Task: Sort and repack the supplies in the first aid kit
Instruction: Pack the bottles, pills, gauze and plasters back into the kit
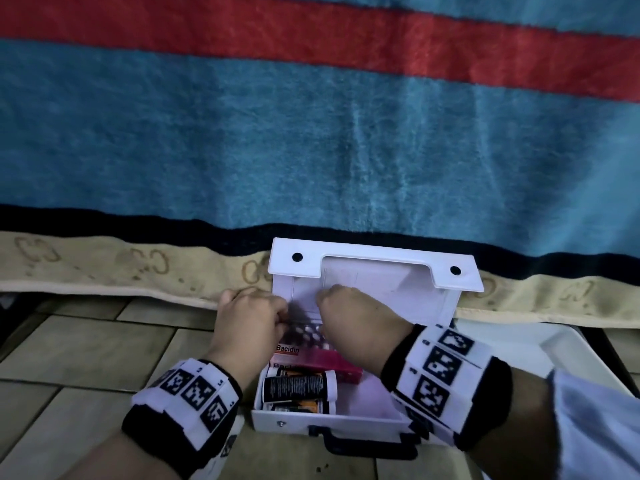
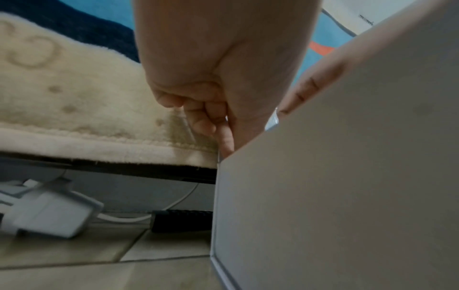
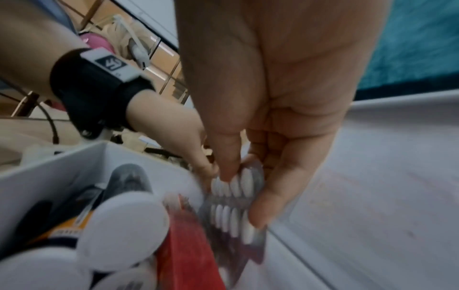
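The open white first aid kit (image 1: pixel 325 422) sat on the tiled floor, bottles (image 1: pixel 298 388) near-left, a red box (image 1: pixel 322 363) behind. Both the right hand (image 3: pixel 261 137) and left hand (image 1: pixel 247 315) pinched a blister pack (image 3: pixel 236 198) at its far side.

Bottles (image 3: pixel 124 221) blurred, labels unreadable

Striped blue-and-red blanket (image 1: pixel 311 133) draped behind, tiled floor (image 1: pixel 86 344), white plug (image 2: pixel 49 213) beneath.

Shiny foil blister strip (image 3: pixel 236 208), smooth matt white plastic case (image 1: pixel 377 271), fuzzy cloth blanket (image 1: pixel 311 150), glossy floor tiles (image 1: pixel 86 348).
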The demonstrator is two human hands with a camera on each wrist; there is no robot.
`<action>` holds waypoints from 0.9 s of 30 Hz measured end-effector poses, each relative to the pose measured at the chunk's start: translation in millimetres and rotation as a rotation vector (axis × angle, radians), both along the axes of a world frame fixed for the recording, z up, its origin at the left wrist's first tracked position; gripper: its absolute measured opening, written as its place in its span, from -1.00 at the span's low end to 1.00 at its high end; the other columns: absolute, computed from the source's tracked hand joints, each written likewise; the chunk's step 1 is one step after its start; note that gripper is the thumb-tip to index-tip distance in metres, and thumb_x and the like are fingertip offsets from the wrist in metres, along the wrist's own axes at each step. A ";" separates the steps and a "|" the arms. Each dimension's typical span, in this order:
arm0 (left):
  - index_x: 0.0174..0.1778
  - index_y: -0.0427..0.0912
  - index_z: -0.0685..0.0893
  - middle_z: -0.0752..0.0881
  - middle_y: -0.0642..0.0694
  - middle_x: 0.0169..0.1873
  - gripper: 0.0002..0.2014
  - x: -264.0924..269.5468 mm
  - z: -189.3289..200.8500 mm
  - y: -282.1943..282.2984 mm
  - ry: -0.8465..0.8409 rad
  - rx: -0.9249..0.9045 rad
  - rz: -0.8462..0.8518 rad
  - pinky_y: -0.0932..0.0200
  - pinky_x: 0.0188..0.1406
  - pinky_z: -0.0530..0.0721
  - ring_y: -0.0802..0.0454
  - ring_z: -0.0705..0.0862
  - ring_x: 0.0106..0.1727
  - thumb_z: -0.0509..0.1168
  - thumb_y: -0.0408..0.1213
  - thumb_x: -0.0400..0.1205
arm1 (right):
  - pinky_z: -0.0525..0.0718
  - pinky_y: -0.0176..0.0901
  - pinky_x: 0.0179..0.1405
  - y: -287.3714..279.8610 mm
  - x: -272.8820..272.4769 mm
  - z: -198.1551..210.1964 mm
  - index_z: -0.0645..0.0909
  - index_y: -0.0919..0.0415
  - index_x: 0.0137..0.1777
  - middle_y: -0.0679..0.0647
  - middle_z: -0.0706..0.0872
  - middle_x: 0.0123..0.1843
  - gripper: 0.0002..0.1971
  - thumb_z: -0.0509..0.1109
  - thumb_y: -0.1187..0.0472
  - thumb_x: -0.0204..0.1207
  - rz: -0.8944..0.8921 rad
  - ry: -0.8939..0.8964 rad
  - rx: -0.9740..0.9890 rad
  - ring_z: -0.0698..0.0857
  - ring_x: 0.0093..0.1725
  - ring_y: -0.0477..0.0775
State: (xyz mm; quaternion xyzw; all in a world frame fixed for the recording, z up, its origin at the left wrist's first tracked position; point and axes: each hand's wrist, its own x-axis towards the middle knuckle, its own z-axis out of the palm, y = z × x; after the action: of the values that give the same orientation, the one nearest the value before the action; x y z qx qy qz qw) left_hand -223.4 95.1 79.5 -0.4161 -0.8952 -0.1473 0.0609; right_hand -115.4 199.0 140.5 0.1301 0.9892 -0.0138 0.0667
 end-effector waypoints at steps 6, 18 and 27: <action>-0.07 0.11 0.69 0.73 0.20 -0.12 -0.91 -10.2 -1.8 -4.1 -0.078 0.111 -0.029 0.20 -0.09 0.09 0.19 0.61 0.05 0.33 -0.18 0.58 | 0.59 -0.08 0.08 -1.6 -8.2 -9.5 0.54 0.33 0.26 0.24 0.63 0.25 -0.69 0.16 0.48 0.56 -0.008 -0.053 -0.057 0.65 0.20 0.22; -0.05 0.09 0.74 0.69 0.15 -0.01 -0.90 -4.5 -0.5 -6.4 -0.062 0.039 -0.080 0.16 -0.06 0.14 0.11 0.55 0.19 0.34 -0.13 0.57 | 0.46 -0.17 -0.22 -3.4 -10.4 -7.8 0.61 0.34 0.14 0.27 0.66 0.12 -0.73 0.13 0.46 0.57 -0.018 -0.063 -0.097 0.64 -0.06 0.24; 0.02 0.11 0.75 0.65 0.19 0.10 -0.84 -2.6 1.7 -8.5 -0.053 -0.040 -0.097 0.18 -0.02 0.13 0.14 0.49 0.28 0.30 -0.14 0.60 | 0.49 -0.13 -0.32 -4.4 -16.4 -10.4 0.61 0.36 0.16 0.28 0.64 0.03 -0.71 0.13 0.49 0.56 -0.002 -0.118 -0.117 0.60 -0.22 0.20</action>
State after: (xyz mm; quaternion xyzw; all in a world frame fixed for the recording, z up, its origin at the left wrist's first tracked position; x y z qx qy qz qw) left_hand -226.0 86.6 81.2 -0.4563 -0.8780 -0.1431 0.0219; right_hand -131.7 194.6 130.1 0.1276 0.9809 -0.0639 0.1324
